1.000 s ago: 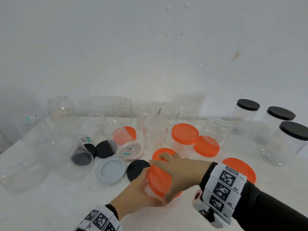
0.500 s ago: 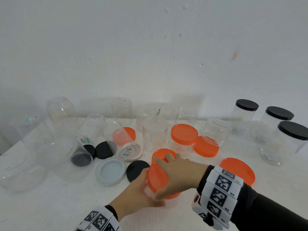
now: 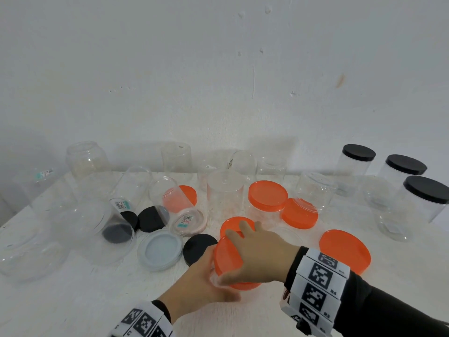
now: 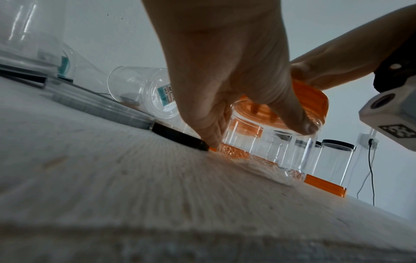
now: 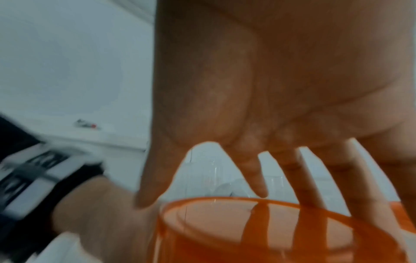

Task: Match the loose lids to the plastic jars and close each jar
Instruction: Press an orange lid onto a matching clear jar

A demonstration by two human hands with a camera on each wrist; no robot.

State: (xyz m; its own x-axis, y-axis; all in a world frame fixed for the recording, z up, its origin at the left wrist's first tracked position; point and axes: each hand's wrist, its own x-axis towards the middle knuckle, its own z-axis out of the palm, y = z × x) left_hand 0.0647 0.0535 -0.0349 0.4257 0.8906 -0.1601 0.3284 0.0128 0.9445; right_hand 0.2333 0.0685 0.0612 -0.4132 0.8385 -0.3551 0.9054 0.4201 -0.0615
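- Low centre of the head view, the left hand (image 3: 194, 285) wraps the clear jar (image 4: 270, 146) standing on the white table (image 3: 73, 300).
- The right hand (image 3: 260, 254) lies spread over its orange lid (image 3: 227, 256), fingers seemingly curling over the rim.
- Behind, loose black lids (image 3: 198, 248) and open jars (image 3: 224, 190).

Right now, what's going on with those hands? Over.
Left hand grips clear jar. Right hand spread over orange lid, seating it. Black lid close by.
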